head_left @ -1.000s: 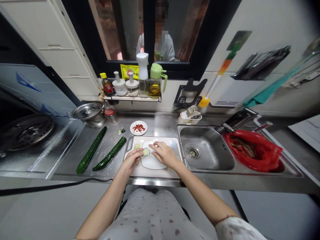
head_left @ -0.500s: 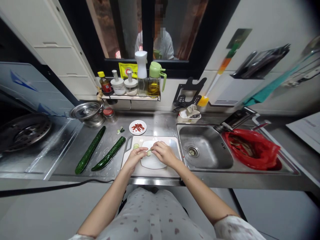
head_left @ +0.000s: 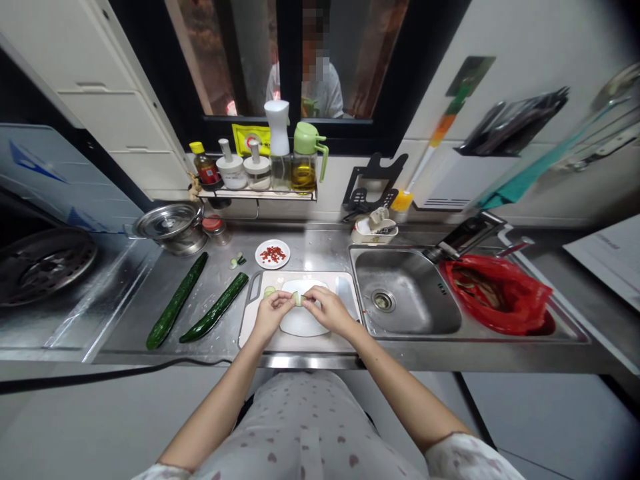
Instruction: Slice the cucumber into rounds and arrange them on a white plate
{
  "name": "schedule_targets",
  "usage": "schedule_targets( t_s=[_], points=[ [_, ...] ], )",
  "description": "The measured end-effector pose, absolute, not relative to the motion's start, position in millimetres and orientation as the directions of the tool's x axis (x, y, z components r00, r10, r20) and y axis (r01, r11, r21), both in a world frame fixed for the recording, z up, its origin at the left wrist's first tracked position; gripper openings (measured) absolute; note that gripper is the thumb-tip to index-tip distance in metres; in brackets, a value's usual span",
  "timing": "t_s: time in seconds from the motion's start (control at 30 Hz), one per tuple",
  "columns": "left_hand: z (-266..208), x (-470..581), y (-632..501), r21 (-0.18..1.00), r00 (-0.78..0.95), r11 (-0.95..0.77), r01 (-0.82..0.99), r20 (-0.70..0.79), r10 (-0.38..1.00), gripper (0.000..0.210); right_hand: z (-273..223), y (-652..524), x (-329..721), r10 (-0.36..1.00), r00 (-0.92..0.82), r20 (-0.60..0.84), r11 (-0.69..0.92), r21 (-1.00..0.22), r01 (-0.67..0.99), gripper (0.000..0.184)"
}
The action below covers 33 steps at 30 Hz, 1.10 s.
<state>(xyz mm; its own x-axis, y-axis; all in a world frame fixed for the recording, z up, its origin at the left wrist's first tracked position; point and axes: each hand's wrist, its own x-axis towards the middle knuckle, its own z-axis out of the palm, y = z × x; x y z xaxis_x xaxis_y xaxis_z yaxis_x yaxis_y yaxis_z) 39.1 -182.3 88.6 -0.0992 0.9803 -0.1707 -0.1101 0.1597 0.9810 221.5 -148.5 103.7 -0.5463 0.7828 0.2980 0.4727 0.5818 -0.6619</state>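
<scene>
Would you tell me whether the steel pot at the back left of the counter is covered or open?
Covered: a steel lid with a middle knob sits flat on the steel pot.

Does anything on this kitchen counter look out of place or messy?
Slightly. Two cucumbers lie bare on the steel counter, off the cutting board, with small scraps near them. A red bag slumps beside the sink.

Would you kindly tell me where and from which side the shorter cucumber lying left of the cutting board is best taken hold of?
Probably at the middle of the shorter cucumber, from above, fingers across its width. It lies flat and slanted on the steel counter, with a clear gap to the longer cucumber and the cutting board, so both long sides look open.
</scene>
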Motion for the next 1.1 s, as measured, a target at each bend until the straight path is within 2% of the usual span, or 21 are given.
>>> schedule_targets(
  t_s=[0.13,0.47,0.57,0.77,1.1],
  points=[
    [91.1,41.9,-180.5,0.968,-0.112,0.199,-0.153,-0.217,0.97,0.032,106.5,-151.2,224.7,0.749,-0.587,0.308,0.635,-0.586,0.504,0.012],
    [107.4,49.8,-173.6,0.943,-0.143,0.295,-0.157,-0.317,0.937,0.026,103.8,-155.3,227.3,0.597,-0.68,0.424,0.799,-0.248,0.547,0.017],
    [105.4,49.6,-172.2,0.936,-0.147,0.312,-0.161,-0.336,0.93,0.027,102.0,-156.6,227.5,0.561,-0.703,0.436,0.821,-0.186,0.54,0.019],
    [93.7,45.3,-169.5,0.916,-0.126,0.361,-0.172,-0.384,0.915,0.031,99.1,-160.5,226.7,0.556,-0.709,0.433,0.827,-0.201,0.525,0.024],
    [85.1,45.2,-165.5,0.914,-0.115,0.373,-0.16,-0.392,0.913,0.035,90.0,-161.6,228.9,0.614,-0.67,0.418,0.787,-0.394,0.475,0.025]
  ],
)
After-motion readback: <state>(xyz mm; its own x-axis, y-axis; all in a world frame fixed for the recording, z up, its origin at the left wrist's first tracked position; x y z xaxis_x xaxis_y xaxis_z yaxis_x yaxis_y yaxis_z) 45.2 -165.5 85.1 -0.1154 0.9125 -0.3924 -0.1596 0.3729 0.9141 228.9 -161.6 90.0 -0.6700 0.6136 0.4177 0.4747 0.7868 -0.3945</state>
